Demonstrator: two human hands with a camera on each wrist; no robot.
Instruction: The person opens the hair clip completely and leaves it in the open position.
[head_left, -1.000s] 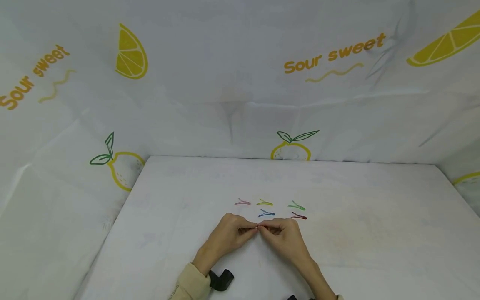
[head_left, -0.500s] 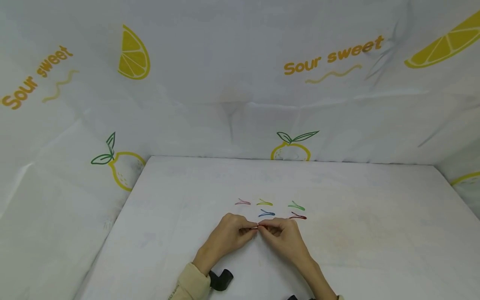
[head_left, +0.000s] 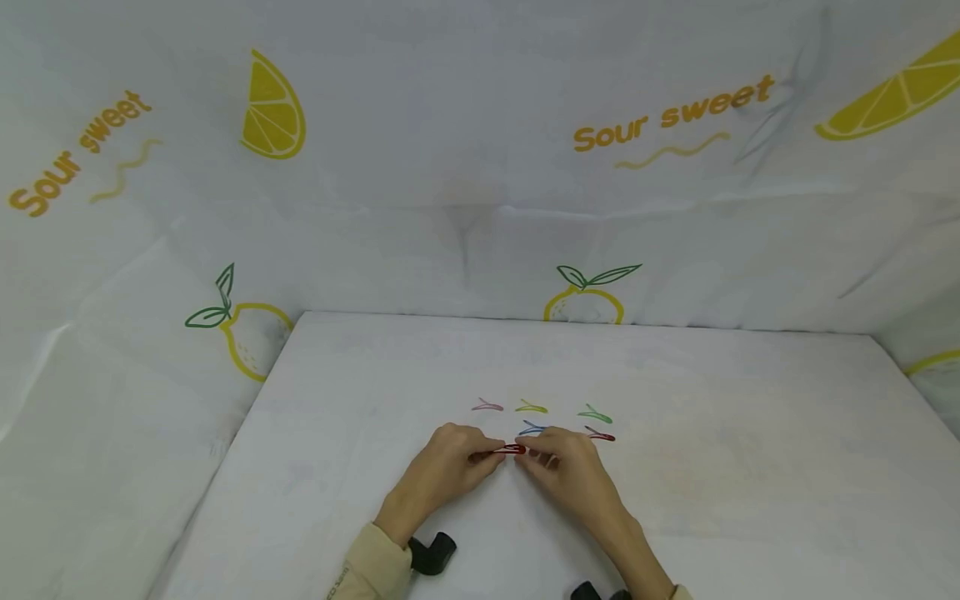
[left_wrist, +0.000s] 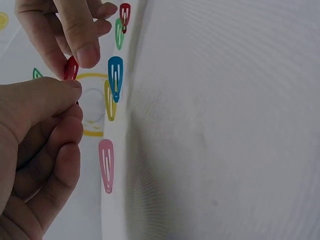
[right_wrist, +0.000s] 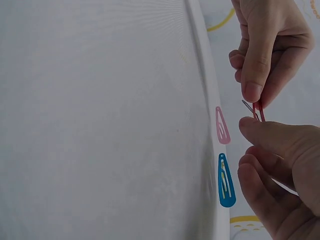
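In the head view my left hand (head_left: 450, 458) pinches a red hair clip (head_left: 514, 448) by one end, between thumb and forefinger. My right hand (head_left: 570, 467) is at the clip's rounded end, its thumb and forefinger spread to either side of it. The right wrist view shows the red clip (right_wrist: 261, 111) with a thin arm sticking out, its lower end partly behind the right thumb. Just beyond the hands lie a blue hair clip (head_left: 531, 427), partly covered by the right hand, and a dark red clip (head_left: 600, 435).
Farther back on the white table (head_left: 750, 467) lie a pink clip (head_left: 487, 406), a yellow clip (head_left: 532, 407) and a green clip (head_left: 595, 413). A white cloth wall with lemon prints (head_left: 583, 305) rises behind the table.
The red clip, mostly hidden between the fingertips before, now shows. The right fingertips have parted around its end, and the left hand has shifted slightly left with the clip.
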